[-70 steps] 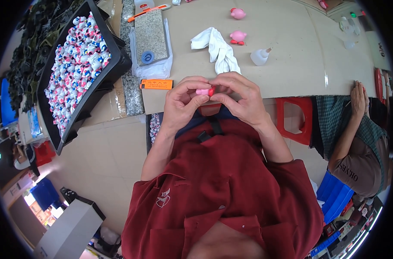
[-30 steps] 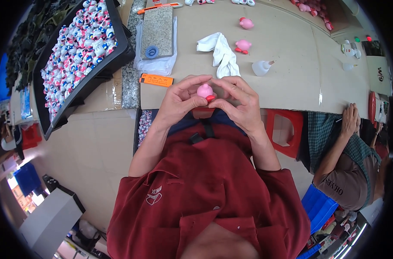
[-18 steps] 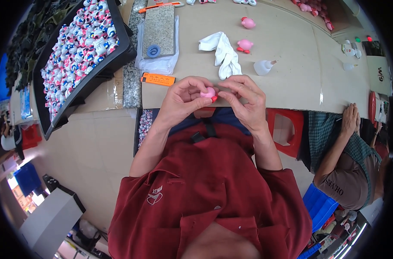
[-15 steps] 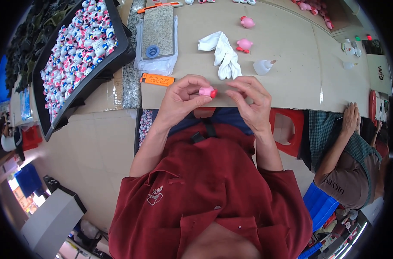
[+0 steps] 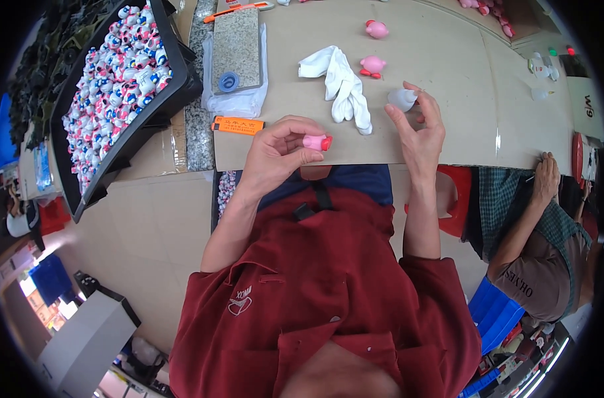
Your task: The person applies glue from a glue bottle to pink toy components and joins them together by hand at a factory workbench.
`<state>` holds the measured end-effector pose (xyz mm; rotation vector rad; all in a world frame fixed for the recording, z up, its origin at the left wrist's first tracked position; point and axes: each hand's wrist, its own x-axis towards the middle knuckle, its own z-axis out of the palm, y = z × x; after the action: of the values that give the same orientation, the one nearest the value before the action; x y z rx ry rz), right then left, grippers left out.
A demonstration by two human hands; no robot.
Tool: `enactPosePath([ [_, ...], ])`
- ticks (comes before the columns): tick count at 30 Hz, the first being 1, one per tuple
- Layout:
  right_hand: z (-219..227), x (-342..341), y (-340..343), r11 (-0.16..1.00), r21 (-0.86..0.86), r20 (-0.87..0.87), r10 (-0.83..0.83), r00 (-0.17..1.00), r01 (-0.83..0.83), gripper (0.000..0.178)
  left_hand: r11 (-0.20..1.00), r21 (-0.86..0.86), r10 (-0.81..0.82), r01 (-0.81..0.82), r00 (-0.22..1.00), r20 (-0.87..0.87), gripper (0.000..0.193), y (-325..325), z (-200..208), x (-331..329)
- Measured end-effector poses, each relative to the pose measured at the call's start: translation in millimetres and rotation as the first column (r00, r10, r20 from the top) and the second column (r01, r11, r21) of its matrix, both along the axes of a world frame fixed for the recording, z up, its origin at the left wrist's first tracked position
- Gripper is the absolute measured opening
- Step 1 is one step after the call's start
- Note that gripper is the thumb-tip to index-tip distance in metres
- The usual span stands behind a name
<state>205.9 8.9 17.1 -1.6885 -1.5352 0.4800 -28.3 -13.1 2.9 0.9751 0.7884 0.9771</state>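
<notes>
My left hand (image 5: 279, 152) pinches a small pink figurine (image 5: 313, 142) with red feet between thumb and fingers, just above the near edge of the table. Further right, the thumb and fingers of my right hand (image 5: 423, 129) close around a small white squeeze bottle (image 5: 401, 99), which is still at table level. My fingers partly cover its nozzle. Two more pink figurines lie beyond, one (image 5: 373, 65) beside the glove and another (image 5: 377, 29) farther away. A white glove (image 5: 340, 83) is spread between my hands, a little farther off.
At the left stands a black tray (image 5: 182, 89) heaped with white, blue and pink figurines. Near it are a stone slab (image 5: 235, 50) with a blue ring (image 5: 228, 82), an orange box (image 5: 238, 125) and an orange cutter (image 5: 232, 12). A co-worker's hand (image 5: 547, 176) rests at the table's right.
My right hand has moved right, away from the figurine, and closed around the squeeze bottle. My left hand keeps the figurine in nearly the same place. The whole view has shifted slightly.
</notes>
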Motion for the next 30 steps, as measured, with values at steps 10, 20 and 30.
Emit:
enactPosePath([
  [10,16,-16,-24,0.971,0.044,-0.505,0.225,0.834,-0.235,0.025,0.984,0.157,0.086,-0.078,0.995,-0.042,0.023,-3,-3,4],
  [20,24,-20,-47,0.936,-0.071,-0.49,0.267,0.83,-0.344,0.033,0.97,0.209,0.153,-0.127,0.982,-0.115,0.023,-3,-5,7],
  [30,21,-20,-42,0.903,0.012,-0.364,0.405,0.839,-0.43,0.029,0.956,0.276,0.16,-0.102,0.967,-0.196,0.025,-4,-9,7],
])
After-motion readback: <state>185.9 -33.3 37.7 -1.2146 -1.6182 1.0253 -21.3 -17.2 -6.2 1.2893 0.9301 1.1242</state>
